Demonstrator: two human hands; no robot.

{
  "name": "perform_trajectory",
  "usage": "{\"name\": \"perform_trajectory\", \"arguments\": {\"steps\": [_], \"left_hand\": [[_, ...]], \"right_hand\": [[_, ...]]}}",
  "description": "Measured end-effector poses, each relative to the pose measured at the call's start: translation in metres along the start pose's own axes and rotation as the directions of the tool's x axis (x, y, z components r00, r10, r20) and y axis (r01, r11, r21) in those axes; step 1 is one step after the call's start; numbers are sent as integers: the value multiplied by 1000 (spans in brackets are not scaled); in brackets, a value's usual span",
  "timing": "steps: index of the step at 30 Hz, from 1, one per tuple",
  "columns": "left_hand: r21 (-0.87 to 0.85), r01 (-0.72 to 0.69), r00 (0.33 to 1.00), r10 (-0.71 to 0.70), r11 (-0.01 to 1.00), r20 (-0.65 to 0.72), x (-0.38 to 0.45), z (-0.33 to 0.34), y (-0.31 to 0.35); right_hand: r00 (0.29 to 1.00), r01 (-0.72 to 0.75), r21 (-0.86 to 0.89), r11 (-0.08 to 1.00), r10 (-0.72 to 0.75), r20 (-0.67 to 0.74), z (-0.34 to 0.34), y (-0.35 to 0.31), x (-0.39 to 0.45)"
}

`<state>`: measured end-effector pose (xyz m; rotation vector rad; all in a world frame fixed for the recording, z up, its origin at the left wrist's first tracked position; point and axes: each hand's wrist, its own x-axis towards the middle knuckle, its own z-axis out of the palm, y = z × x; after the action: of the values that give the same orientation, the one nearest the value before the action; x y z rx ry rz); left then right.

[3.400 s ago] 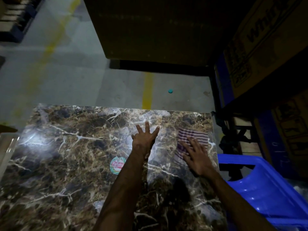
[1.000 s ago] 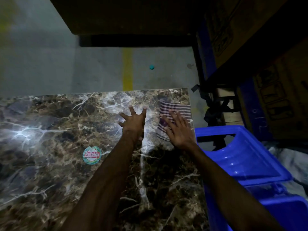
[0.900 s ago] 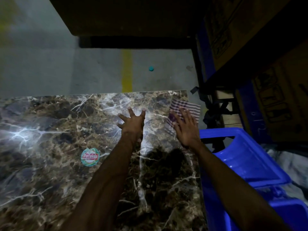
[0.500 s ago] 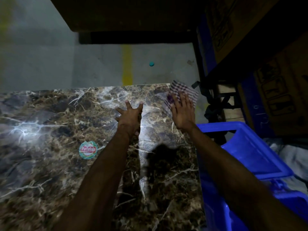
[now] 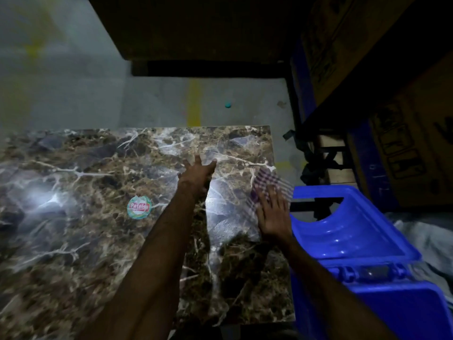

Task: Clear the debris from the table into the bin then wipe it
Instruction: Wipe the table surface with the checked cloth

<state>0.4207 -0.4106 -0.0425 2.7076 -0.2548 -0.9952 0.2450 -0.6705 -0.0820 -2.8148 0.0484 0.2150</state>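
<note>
Two hands work flat. Right hand (image 5: 272,217) presses the striped cloth (image 5: 269,184) open-palmed at the surface's (image 5: 98,168) right edge, beside the bin (image 5: 355,231), judged mid-wipe. Left hand (image 5: 196,175), fingers spread, holds nothing and braces the surface. Debris not discernible; cloth blurred, bin partly cut off.

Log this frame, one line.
phase: wiping | right hand: flat on striped cloth, table right edge | left hand: flat on table | bin: beside
</note>
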Motion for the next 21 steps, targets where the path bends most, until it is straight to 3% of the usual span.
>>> {"name": "perform_trajectory", "arguments": {"steps": [3, 5, 9, 17, 21], "left_hand": [[-43, -7, 996, 3, 999, -90, 10, 22, -17], [120, -73, 997, 76, 990, -14, -10, 21, -14], [111, -37, 998, 32, 993, 47, -50, 36, -2], [103, -98, 993, 91, 990, 72, -109, 78, 6], [15, -110, 972, 111, 994, -208, -162, 143, 8]], "right_hand": [[998, -28, 3, 1000, 28, -50, -15, -8, 71], [998, -63, 22, 998, 63, -20, -15, -11, 106], [1000, -22, 20, 1000, 22, 13, -9, -10, 104], [995, 95, 10, 995, -95, 2, 24, -15, -87], [998, 60, -14, 998, -60, -11, 42, -26, -191]]}}
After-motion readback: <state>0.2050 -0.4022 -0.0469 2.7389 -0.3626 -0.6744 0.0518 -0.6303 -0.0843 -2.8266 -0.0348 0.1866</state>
